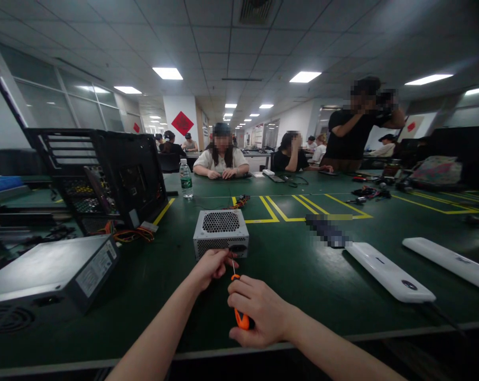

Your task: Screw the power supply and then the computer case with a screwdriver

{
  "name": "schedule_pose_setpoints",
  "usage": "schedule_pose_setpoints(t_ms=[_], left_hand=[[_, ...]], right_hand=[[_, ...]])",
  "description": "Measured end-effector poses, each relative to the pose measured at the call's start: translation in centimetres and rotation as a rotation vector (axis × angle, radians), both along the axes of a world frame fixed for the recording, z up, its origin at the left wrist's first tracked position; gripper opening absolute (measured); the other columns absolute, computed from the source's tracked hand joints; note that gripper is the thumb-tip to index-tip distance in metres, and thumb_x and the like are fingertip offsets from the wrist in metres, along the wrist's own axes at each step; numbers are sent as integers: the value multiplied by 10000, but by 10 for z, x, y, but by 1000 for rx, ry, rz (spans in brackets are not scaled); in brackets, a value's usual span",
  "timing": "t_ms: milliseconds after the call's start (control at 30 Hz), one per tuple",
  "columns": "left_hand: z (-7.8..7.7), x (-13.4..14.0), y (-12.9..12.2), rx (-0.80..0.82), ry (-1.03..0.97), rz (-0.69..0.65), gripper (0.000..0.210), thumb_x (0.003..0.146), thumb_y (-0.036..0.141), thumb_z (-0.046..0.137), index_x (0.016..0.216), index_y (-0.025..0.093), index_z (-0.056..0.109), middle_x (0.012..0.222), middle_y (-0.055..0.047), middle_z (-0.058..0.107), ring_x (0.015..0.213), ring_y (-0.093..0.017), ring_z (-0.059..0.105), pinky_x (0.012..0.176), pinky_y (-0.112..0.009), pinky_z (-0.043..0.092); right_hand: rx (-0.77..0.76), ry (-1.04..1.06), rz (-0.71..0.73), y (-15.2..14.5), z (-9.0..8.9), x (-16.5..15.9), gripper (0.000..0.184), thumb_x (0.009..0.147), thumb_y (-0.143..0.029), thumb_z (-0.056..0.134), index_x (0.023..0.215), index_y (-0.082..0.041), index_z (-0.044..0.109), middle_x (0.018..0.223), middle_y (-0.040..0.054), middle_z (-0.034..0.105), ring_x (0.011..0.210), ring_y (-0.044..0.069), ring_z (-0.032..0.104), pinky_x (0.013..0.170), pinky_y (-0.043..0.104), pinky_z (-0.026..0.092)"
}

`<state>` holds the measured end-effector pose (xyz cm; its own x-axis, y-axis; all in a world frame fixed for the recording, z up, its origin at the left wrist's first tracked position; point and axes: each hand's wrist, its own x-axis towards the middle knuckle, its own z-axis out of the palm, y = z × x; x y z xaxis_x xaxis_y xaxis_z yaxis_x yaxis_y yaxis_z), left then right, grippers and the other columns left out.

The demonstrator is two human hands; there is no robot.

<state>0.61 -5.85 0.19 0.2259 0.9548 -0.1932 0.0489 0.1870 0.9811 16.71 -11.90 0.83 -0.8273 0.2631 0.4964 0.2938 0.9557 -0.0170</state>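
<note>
A silver power supply unit with a perforated top stands on the green table in front of me. My left hand is at its near face, just below the power socket, with fingers curled close together; whatever they pinch, if anything, is too small to tell. My right hand is wrapped round the orange and black handle of a screwdriver. Its thin shaft points up and away, and the tip ends by my left fingertips near the unit's lower edge. Whether the tip touches a screw cannot be made out.
A second power supply lies at left, before an open black computer case. A water bottle stands behind. White elongated devices lie at right on the green table. Several people sit or stand beyond it.
</note>
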Motion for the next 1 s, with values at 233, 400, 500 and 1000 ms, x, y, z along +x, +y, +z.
schedule_pose_setpoints(t_ms=[233,400,500,1000], left_hand=[[-1,0,2,-19,-53,16,308,784,333,415,875,73,554,839,-152,655,309,-3,275,318,-177,113],[-1,0,1,-19,-54,12,299,785,326,414,872,71,545,830,-156,656,305,-3,285,314,-174,111],[-2,0,1,-21,-52,1,297,784,317,418,881,62,535,806,-158,656,303,-2,287,316,-173,112],[-4,2,3,-7,-7,-3,309,791,311,381,917,65,522,764,-120,647,322,-14,304,324,-171,128]], right_hand=[[-126,64,-46,-2,-3,1,331,644,-340,522,901,-140,464,887,76,517,800,165,478,709,295,431],[-37,36,14,-3,-1,-2,357,700,-454,508,871,-141,516,845,66,547,751,158,487,714,301,423],[-13,26,22,-2,0,-1,297,704,-384,497,866,-139,539,850,66,559,717,154,468,691,301,416],[-4,58,13,0,-2,1,254,690,-332,468,840,-136,524,858,87,555,735,177,456,681,338,409]])
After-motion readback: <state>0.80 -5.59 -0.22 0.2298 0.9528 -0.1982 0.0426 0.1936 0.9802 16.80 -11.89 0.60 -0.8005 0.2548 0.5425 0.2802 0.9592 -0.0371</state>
